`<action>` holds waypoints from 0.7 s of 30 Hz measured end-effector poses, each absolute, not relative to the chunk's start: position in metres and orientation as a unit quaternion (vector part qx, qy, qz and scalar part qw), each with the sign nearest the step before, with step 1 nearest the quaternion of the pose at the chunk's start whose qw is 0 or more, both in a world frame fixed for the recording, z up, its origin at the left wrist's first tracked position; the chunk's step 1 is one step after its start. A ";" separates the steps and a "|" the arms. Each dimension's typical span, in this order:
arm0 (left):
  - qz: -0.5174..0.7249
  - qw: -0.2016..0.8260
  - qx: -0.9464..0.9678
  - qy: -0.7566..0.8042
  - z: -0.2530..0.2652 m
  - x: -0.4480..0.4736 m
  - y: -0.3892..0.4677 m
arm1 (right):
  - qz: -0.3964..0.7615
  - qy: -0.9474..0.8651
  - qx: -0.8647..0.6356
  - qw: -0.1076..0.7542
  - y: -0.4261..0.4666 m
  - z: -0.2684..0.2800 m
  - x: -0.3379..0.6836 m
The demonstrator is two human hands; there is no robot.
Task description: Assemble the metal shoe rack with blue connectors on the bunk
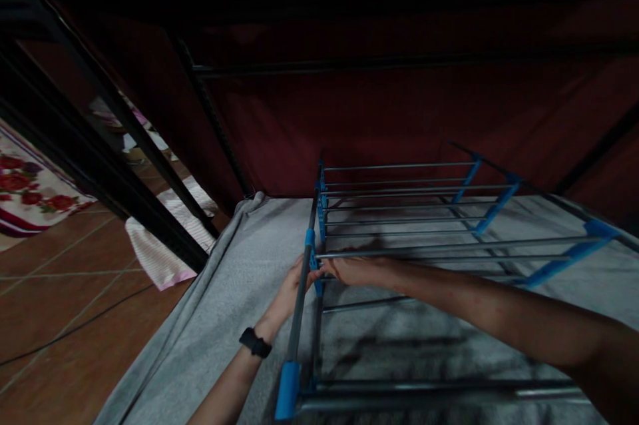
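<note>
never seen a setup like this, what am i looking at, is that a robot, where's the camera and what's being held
There's no robot here: these are a person's own bare hands. The single picture comes from a camera worn on the person's head, looking forward and down. A metal-tube rack with blue plastic joints rests on a grey blanket. The left hand, with a black wristband on its wrist, and the right hand meet at a blue plastic fitting on the rack's left side. Exactly what the fingers grip there is too dim and hidden to tell.
</note>
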State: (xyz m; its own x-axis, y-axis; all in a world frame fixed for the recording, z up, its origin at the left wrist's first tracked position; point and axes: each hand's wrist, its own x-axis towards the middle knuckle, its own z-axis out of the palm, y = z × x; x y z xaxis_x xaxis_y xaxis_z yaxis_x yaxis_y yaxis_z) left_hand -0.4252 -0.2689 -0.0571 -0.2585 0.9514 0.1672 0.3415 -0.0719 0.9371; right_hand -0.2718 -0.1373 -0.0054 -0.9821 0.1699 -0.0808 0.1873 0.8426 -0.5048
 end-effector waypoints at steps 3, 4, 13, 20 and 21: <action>0.515 0.301 0.523 0.609 -0.066 -0.424 -0.269 | -0.253 0.962 0.102 0.018 -0.138 -0.006 -0.268; 0.515 0.302 0.521 0.610 -0.067 -0.424 -0.269 | -0.248 0.962 0.110 0.019 -0.139 -0.005 -0.267; 0.578 0.294 0.476 0.594 -0.060 -0.410 -0.271 | -0.239 0.964 0.120 -0.002 -0.142 0.005 -0.271; 0.657 0.339 0.388 0.551 -0.064 -0.408 -0.264 | -0.248 0.961 0.122 0.001 -0.143 0.001 -0.271; 0.662 0.347 0.377 0.548 -0.065 -0.408 -0.264 | -0.255 0.960 0.118 -0.003 -0.143 0.000 -0.271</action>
State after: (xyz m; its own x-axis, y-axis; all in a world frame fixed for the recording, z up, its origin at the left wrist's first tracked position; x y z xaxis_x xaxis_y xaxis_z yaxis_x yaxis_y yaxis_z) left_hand -0.4084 -0.2640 -0.0651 -0.4755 0.8716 0.1191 -0.0457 -0.1597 0.9861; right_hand -0.2705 -0.1425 0.0000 -0.9723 0.2275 -0.0538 0.2242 0.8425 -0.4898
